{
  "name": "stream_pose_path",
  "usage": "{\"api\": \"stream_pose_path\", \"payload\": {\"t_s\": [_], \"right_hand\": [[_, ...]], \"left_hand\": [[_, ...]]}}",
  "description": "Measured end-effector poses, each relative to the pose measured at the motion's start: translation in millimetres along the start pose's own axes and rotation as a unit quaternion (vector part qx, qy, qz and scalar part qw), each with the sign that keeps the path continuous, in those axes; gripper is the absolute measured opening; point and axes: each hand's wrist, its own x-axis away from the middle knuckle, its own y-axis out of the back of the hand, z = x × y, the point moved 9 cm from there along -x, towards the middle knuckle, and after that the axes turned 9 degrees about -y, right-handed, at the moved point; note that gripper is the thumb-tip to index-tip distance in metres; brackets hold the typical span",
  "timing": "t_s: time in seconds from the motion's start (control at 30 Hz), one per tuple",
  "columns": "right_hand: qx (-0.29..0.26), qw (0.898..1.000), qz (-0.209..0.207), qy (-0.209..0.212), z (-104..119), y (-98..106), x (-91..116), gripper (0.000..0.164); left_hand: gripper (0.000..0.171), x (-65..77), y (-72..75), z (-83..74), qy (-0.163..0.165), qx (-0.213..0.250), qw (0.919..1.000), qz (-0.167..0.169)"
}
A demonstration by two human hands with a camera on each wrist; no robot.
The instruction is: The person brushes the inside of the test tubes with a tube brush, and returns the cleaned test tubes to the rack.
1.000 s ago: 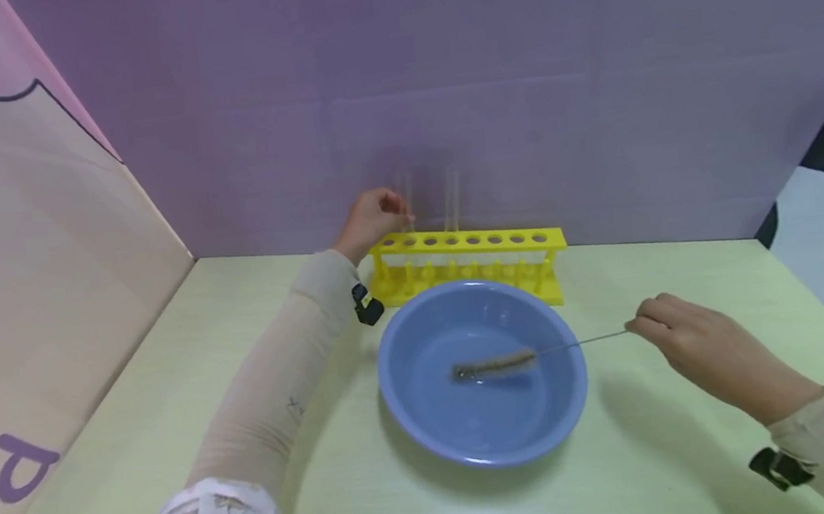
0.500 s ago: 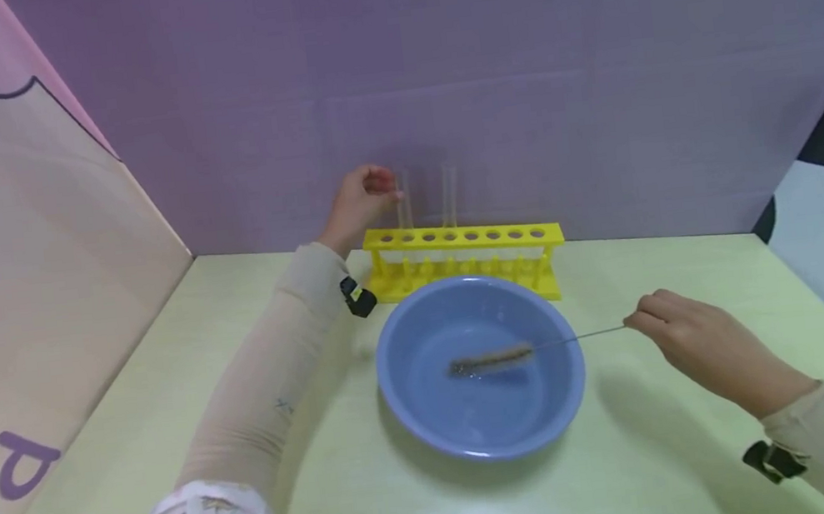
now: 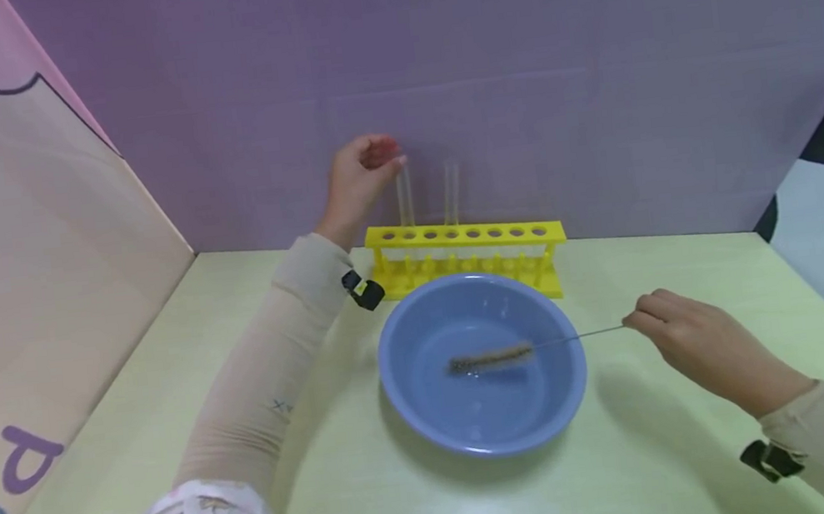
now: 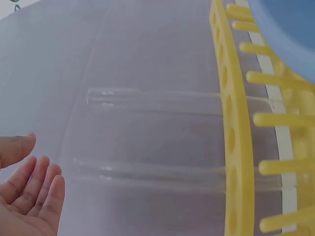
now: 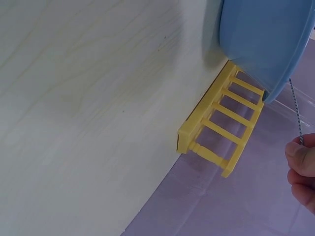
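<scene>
Right hand (image 3: 704,348), at three o'clock of the round blue basin (image 3: 477,426), pinched a wire-handled, brown-bristled brush (image 3: 494,357), bristles inside the basin. At twelve, a yellow perforated rack (image 3: 463,241) held two clear slender tubes (image 3: 405,197); at eleven, left hand (image 3: 357,181), fingers relaxed, near one.

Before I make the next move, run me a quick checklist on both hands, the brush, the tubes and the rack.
1. Right hand gripping the brush by its wire handle: ok.
2. Bristles inside the basin rim: ok; whether they touch the bottom: cannot tell.
3. Both tubes standing in the rack: ok.
4. Left hand holding a tube: not ok; the left wrist view shows a gap between fingers and tubes.
5. Rack upright behind the basin: ok.
6. Tubes clean inside: cannot tell.
</scene>
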Motion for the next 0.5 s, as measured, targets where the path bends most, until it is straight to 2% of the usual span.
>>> {"api": "stream_pose_path", "payload": {"t_s": [0.07, 0.17, 0.33, 0.4, 0.5], "right_hand": [[0.003, 1.000, 0.003, -0.001, -0.4, -0.3, 0.0, 0.041], [0.009, 1.000, 0.008, -0.005, -1.4, -0.9, 0.2, 0.041], [0.012, 1.000, 0.005, -0.010, -1.0, -1.4, 0.8, 0.033], [0.010, 1.000, 0.001, -0.008, 0.4, -1.8, 0.5, 0.023], [0.009, 1.000, -0.001, -0.006, 1.9, -2.6, -0.9, 0.018]], "left_hand": [[0.033, 0.8, -5.4, -5.1, -0.015, -0.008, 0.9998, 0.004], [0.033, 3.3, -18.9, -9.3, -0.022, -0.016, 0.9994, 0.021], [0.044, 12.4, -46.5, -5.0, 0.029, -0.049, 0.9962, 0.066], [0.050, 16.7, -54.2, -2.0, 0.050, -0.071, 0.9931, 0.080], [0.053, 20.9, -62.0, 2.5, 0.067, -0.087, 0.9896, 0.093]]}}
